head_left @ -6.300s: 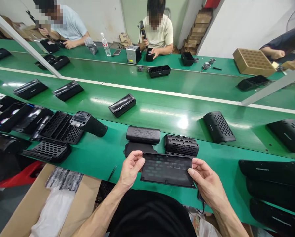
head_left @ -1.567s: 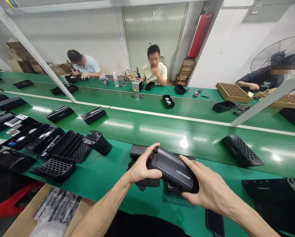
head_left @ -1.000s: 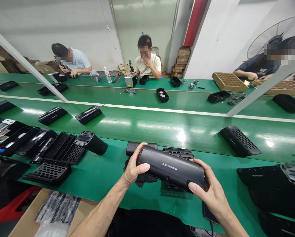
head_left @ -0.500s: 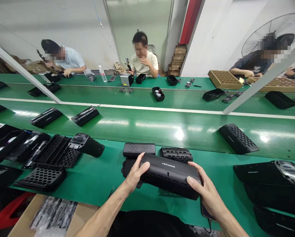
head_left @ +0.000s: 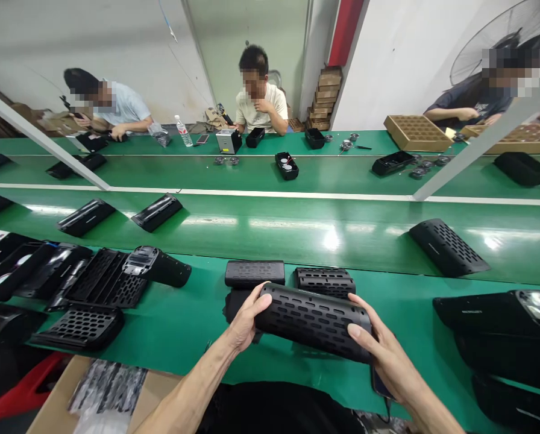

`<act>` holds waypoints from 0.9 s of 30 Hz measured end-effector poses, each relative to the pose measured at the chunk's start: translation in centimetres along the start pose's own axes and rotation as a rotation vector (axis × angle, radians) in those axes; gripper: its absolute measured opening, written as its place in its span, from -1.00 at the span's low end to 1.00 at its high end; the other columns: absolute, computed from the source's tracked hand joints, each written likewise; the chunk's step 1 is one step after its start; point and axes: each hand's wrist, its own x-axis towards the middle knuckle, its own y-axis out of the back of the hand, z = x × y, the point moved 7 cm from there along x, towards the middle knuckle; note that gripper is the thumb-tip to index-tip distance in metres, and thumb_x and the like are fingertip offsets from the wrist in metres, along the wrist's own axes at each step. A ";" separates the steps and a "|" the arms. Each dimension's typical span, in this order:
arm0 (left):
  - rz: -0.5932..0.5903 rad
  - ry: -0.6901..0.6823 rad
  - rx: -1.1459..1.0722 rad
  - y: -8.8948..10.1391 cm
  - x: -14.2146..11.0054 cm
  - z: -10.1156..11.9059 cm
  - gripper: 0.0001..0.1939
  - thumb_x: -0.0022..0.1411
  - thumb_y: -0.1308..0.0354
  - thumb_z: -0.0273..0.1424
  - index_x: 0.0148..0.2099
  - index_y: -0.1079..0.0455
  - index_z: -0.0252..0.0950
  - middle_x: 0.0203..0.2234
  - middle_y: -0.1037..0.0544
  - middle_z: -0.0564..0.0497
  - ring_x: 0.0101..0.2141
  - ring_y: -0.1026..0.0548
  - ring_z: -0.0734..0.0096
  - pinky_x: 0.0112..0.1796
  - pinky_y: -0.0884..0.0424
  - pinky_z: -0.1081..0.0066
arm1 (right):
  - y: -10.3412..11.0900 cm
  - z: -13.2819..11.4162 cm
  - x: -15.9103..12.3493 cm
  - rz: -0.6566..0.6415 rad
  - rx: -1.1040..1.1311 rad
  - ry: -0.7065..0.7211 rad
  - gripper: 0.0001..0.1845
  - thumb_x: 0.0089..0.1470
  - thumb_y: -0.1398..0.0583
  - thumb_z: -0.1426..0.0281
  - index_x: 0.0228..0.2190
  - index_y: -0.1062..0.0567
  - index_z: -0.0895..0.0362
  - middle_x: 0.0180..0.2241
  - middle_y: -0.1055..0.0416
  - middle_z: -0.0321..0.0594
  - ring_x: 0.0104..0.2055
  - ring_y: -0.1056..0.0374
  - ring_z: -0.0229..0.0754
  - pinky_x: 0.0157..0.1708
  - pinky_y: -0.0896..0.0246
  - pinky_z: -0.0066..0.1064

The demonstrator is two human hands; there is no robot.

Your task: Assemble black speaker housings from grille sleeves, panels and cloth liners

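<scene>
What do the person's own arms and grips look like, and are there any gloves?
No gloves! The left grip and right grip are bare hands. The left forearm and right forearm taper and show no sleeve, watch or bracelet. Black clothing shows between them.

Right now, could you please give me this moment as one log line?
left hand: holding casing | right hand: holding opposite end | casing: slotted face visible

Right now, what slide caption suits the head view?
Left hand and right hand hold a slotted black casing over a green workbench.
</scene>
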 end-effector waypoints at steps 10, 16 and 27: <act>-0.149 -0.180 0.215 -0.8 1.1 1.9 -0.07 0.11 -0.40 -0.09 0.45 -0.23 -0.27 0.11 -0.59 -0.14 0.21 -0.43 -0.15 0.23 -0.30 0.04 | 1.0 0.2 -1.0 -0.061 0.113 -0.199 -0.02 0.11 -0.29 -0.12 0.42 -0.13 -0.14 0.40 -0.27 -0.05 0.33 -0.32 0.28 0.12 -0.45 -0.13; -0.277 -0.126 0.240 -2.3 0.7 2.5 0.10 0.14 -0.45 -0.10 0.56 0.05 -0.10 0.30 -0.43 -0.15 0.29 -0.37 -0.17 0.29 -0.28 -0.01 | 2.1 1.8 0.7 -0.144 0.080 -0.205 0.04 0.05 -0.31 -0.17 0.41 -0.11 -0.15 0.37 -0.30 -0.04 0.36 -0.27 0.28 0.21 -0.37 -0.08; 0.251 -0.376 0.330 1.0 5.5 6.3 -0.27 0.26 -0.32 -0.03 0.36 -0.28 -0.18 0.26 -0.42 -0.27 0.04 -0.56 0.10 -0.11 -0.58 0.25 | 6.3 0.6 18.6 0.245 0.215 -0.034 -0.03 -0.39 -0.53 -0.11 0.03 -0.50 0.06 0.00 -0.57 0.12 -0.08 -0.55 0.24 -0.20 -0.51 -0.02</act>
